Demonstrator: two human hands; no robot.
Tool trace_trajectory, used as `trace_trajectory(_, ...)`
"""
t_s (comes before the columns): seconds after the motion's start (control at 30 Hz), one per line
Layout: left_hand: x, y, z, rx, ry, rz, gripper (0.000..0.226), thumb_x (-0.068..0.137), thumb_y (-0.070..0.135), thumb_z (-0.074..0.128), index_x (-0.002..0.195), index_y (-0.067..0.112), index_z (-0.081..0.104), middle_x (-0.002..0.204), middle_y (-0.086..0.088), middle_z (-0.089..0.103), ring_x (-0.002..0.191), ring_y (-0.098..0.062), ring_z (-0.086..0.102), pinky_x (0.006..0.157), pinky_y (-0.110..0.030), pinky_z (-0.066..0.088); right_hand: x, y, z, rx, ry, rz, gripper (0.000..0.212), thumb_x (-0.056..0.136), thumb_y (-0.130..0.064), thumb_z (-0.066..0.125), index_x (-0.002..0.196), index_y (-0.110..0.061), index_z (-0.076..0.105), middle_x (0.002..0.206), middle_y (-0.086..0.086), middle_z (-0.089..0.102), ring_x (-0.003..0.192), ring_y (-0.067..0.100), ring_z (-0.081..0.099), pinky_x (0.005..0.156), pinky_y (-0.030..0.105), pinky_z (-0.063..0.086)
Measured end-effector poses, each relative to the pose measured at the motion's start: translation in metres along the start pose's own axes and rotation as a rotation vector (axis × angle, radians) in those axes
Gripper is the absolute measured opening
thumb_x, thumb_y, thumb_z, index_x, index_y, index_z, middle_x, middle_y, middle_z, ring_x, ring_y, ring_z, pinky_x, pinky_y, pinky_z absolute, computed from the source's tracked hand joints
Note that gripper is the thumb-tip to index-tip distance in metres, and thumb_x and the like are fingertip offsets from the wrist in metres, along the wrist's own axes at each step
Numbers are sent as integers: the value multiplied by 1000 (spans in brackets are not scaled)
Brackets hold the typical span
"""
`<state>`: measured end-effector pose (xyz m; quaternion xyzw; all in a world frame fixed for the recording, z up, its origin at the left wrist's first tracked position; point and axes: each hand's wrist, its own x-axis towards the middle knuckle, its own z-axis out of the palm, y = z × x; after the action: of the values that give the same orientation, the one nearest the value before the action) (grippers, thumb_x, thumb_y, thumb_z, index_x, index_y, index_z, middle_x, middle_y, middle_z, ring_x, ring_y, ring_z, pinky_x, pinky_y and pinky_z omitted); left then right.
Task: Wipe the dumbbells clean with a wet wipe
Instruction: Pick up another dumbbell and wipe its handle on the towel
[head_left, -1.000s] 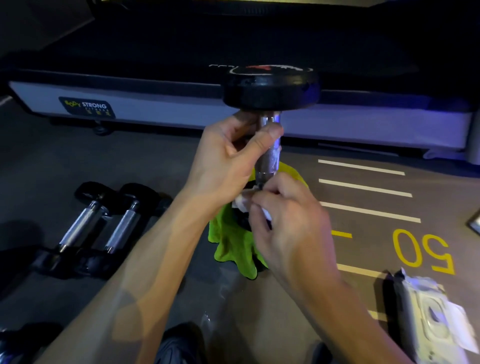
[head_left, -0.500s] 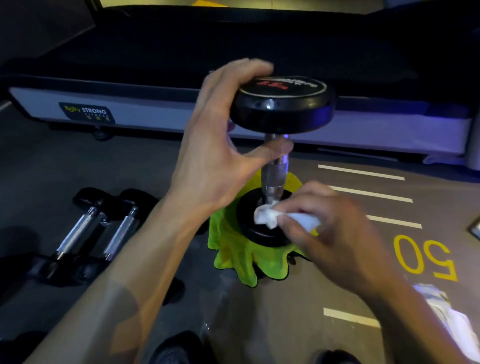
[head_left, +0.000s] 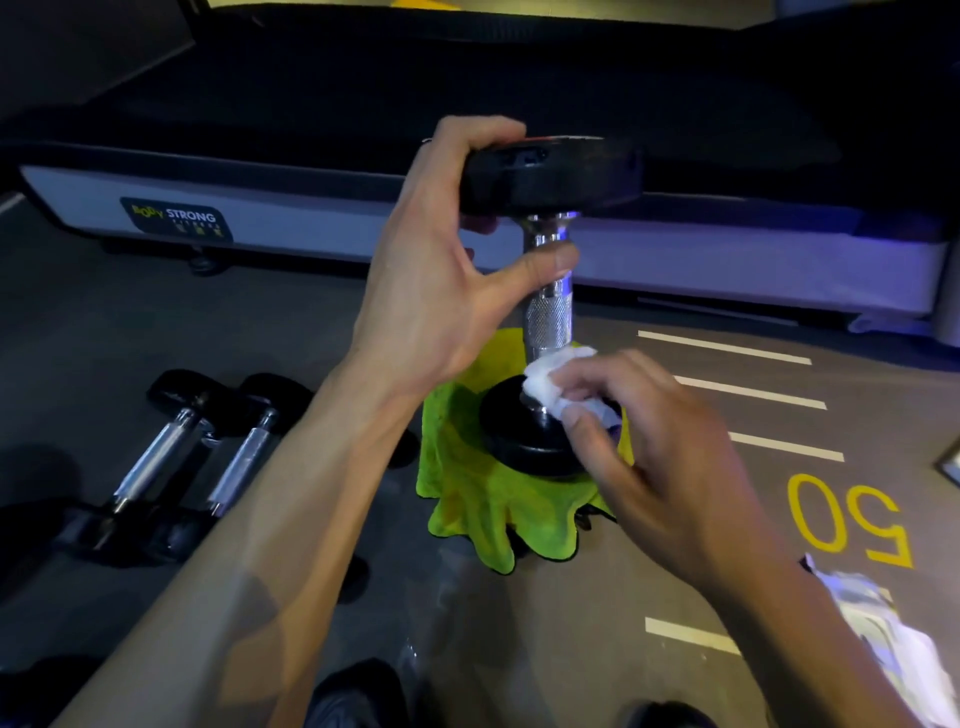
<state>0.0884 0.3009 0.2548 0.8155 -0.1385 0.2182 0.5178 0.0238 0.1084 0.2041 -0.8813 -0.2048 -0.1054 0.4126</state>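
Chrome-handled dumbbell (head_left: 548, 306) stands upright on a green cloth (head_left: 483, 499); the left hand (head_left: 441, 291) grips its top weight, thumb against the handle, while the right hand (head_left: 654, 457) pinches a white wipe (head_left: 550, 382) against the handle's base, above the cloth

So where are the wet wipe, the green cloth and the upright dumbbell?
wet wipe (head_left: 551, 375), head view, on its bunched white middle.
green cloth (head_left: 493, 512), head view, on its front fold.
upright dumbbell (head_left: 549, 319), head view, on its knurled handle.

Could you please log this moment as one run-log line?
left hand steadies upright dumbbell | right hand rubs wet wipe at handle base | on green cloth
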Motion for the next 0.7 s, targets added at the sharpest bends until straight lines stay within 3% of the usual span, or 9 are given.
trace_trajectory(0.1, 0, 1, 1, 17, -21, -15, 70, 77, 36, 92, 131, 41, 47, 128, 9, 61, 107, -11, 65, 84, -40, 59, 8, 2, 2, -137, -8, -73, 22, 95, -21, 62, 110, -30, 75, 103, -19, 61, 95, 3, 60, 79, 10, 41)
trace_trajectory(0.2, 1, 4, 3, 25, -50, 12, 70, 77, 36, 92, 130, 39, 47, 128, 5, 62, 107, -13, 65, 84, -31, 58, 19, 1, 9, -190, 67, -98, 19, 87, -18, 70, 101, -26, 81, 92, -8, 66, 85, 18, 64, 71, 27, 49)
trace_trajectory(0.3, 4, 3, 3, 37, -41, 27, 68, 77, 34, 92, 128, 36, 48, 126, 1, 62, 105, -11, 64, 84, -22, 54, 24, -6, 7, -270, 130, -210, 18, 91, -15, 70, 107, -18, 80, 93, 2, 68, 82, 30, 65, 64, 40, 55)
trace_trajectory(0.43, 6, 2, 4, 47, -27, 25, 65, 76, 33, 91, 128, 33, 50, 123, 2, 63, 110, -9, 64, 90, -31, 56, 39, -12, 0, -321, 314, -255, 15, 99, -17, 67, 108, -16, 78, 97, 5, 66, 83, 31, 64, 66, 43, 52)
trace_trajectory(0.6, 7, -1, 1, 34, -62, 5, 68, 77, 34, 92, 133, 27, 53, 126, 7, 65, 114, -4, 62, 93, -27, 54, 15, -6, 16, -383, 112, -206, 15, 93, -18, 67, 103, -22, 77, 93, -1, 63, 80, 31, 60, 62, 43, 52)
trace_trajectory(0.7, 7, 1, 0, 32, -76, 1, 68, 80, 35, 90, 135, 25, 53, 125, 10, 64, 114, -2, 61, 92, -25, 53, 32, -14, 13, -365, 92, -211, 18, 97, -22, 57, 96, -15, 73, 95, 1, 61, 82, 31, 60, 60, 44, 52)
